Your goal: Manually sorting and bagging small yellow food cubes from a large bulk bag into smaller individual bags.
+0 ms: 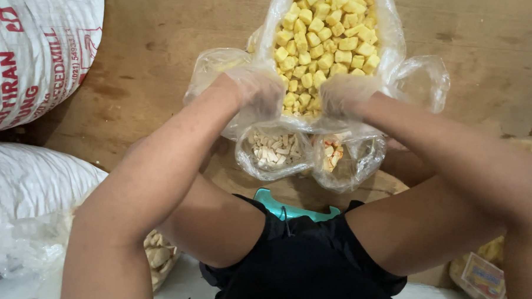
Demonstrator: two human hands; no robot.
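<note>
The left hand and the right hand, both wearing thin clear plastic gloves, are reaching into the near end of a large clear plastic bag heaped with yellow cube-shaped snack pieces; the fingers are curling down among the cubes, though whether they are actually gripping any cannot be told. The bag is lying on a brown wooden floor, straight ahead of the person's knees. A big white woven sack with red printing is lying at the far left, well apart from the hands. Just under the wrists, two smaller clear bags are sitting side by side: one holding pale whitish pieces, the other holding white and orange bits.
</note>
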